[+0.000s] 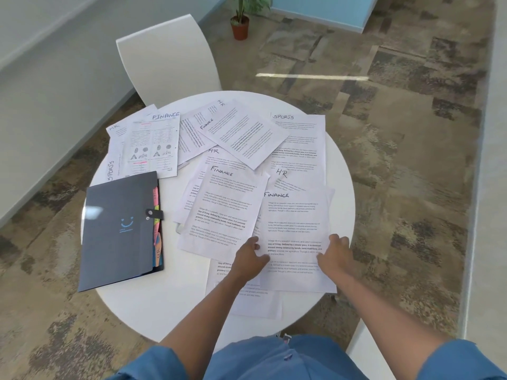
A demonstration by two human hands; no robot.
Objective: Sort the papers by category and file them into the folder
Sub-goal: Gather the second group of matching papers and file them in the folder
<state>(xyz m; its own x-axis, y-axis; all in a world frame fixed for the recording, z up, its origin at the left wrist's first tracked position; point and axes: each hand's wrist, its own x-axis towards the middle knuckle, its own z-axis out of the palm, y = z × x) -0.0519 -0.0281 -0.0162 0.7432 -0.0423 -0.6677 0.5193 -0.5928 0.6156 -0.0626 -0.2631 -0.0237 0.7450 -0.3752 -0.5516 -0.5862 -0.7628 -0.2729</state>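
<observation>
Several printed sheets marked FINANCE, HR and SPORTS lie scattered over a round white table [153,303]. A dark grey folder [118,231] with coloured tabs lies closed at the table's left. My left hand [248,260] and my right hand [336,255] both rest on a FINANCE sheet [295,215] near the front right, fingers curled at its left and right sides. Another FINANCE sheet [225,207] lies just left of it. An HR sheet [290,176] shows behind, partly covered.
A white chair [167,58] stands behind the table. A potted plant [240,23] is on the patterned carpet further back. More sheets, among them a SPORTS sheet [299,133], overlap at the table's far side. A white wall runs along the left.
</observation>
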